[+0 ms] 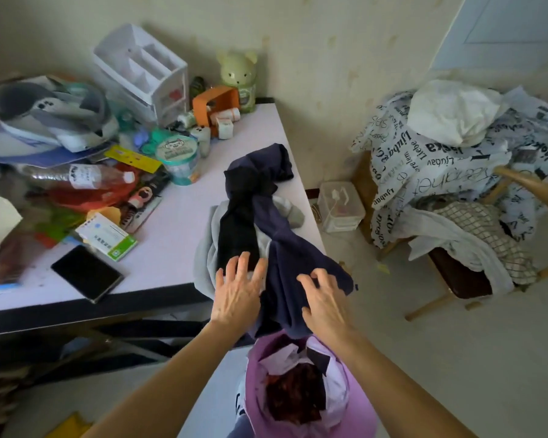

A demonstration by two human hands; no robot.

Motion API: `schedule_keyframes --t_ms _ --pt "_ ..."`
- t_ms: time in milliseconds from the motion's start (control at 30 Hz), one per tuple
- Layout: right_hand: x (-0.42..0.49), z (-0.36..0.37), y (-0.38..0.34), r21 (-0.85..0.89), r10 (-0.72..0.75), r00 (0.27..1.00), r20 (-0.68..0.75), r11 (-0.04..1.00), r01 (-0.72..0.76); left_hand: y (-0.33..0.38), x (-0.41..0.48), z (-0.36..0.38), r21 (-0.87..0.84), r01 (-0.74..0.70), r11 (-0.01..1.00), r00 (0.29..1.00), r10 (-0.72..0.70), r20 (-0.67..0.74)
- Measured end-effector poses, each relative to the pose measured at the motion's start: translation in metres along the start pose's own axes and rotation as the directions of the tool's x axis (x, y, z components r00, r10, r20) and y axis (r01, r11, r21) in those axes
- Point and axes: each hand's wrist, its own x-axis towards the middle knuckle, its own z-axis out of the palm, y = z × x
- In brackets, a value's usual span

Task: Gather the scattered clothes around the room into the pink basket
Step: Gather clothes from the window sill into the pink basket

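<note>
A heap of clothes lies on the near right corner of the white table (171, 222): a navy garment (285, 248) hanging over the edge, a black piece (238, 229) and a light grey one (204, 257) beneath. My left hand (239, 292) rests flat on the black and grey cloth, fingers spread. Fingers of my right hand (325, 298) are curled into the navy garment. Directly below, on the floor, stands the pink basket (358, 418), holding dark red, white and dark clothes.
The table's far and left parts hold a black phone (87, 273), medicine box (106, 237), bottles, a white drawer organiser (140, 71) and a bear-shaped jar (238, 80). At right, a wooden chair (519, 184) is piled with printed, checked and white clothes. A clear box (340, 205) sits by the wall.
</note>
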Motion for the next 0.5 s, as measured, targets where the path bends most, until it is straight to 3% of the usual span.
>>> schedule_keyframes --t_ms 300,500 --pt "0.101 0.006 -0.043 0.014 -0.082 0.992 0.098 0.997 0.081 -0.071 0.116 -0.024 0.02 0.044 0.999 0.999 -0.044 0.021" --pt "0.122 0.016 -0.042 -0.015 0.02 0.978 0.208 1.0 -0.017 -0.091 0.199 -0.024 0.082 -0.019 0.996 0.948 -0.008 0.318"
